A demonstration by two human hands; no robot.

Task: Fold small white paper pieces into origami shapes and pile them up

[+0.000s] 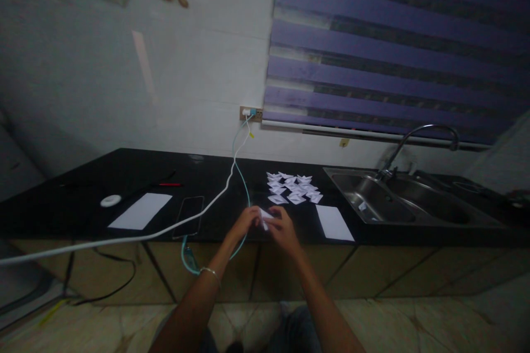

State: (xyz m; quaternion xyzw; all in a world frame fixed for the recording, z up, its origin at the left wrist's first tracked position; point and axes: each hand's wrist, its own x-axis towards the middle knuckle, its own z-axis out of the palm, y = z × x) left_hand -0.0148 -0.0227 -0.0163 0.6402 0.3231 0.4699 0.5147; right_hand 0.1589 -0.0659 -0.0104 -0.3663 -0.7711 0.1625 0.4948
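My left hand (245,219) and my right hand (282,228) meet over the front edge of a black countertop (74,204). Together they pinch a small white piece of folded paper (265,215) between the fingertips. A thin bracelet circles my left wrist. Just behind the hands lies a cluster of several small white folded paper shapes (295,187). A flat white sheet (333,222) lies to the right of my right hand.
A dark phone (188,216) and another white sheet (141,210) lie to the left, with a small white disc (110,201) and a red pen (169,184). White and teal cables (232,176) run from a wall socket (250,113). A steel sink (387,201) with faucet is at right.
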